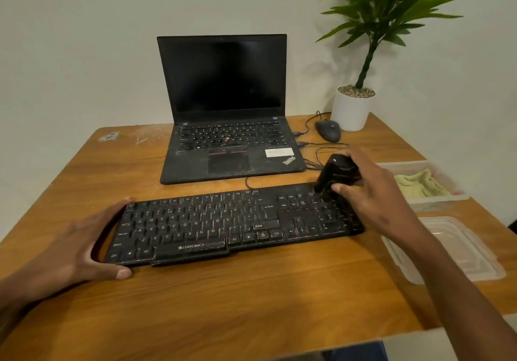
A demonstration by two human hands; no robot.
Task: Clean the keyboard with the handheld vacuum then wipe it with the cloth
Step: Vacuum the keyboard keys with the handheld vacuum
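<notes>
A dusty black keyboard [223,229] lies across the wooden table [251,299] in front of me. My left hand [81,246] holds its left end, thumb along the front edge and fingers round the back. My right hand [375,192] grips a small black handheld vacuum [337,174], its nozzle down on the number pad at the keyboard's far right corner. A pale yellow-green cloth [419,184] lies in a clear plastic container [444,202] to the right of the keyboard.
An open black laptop [226,125] stands behind the keyboard, cables trailing from its right side. A dark mouse [328,130] and a potted plant [353,108] sit at the back right. A clear lid or tray [444,248] lies by the table's right edge.
</notes>
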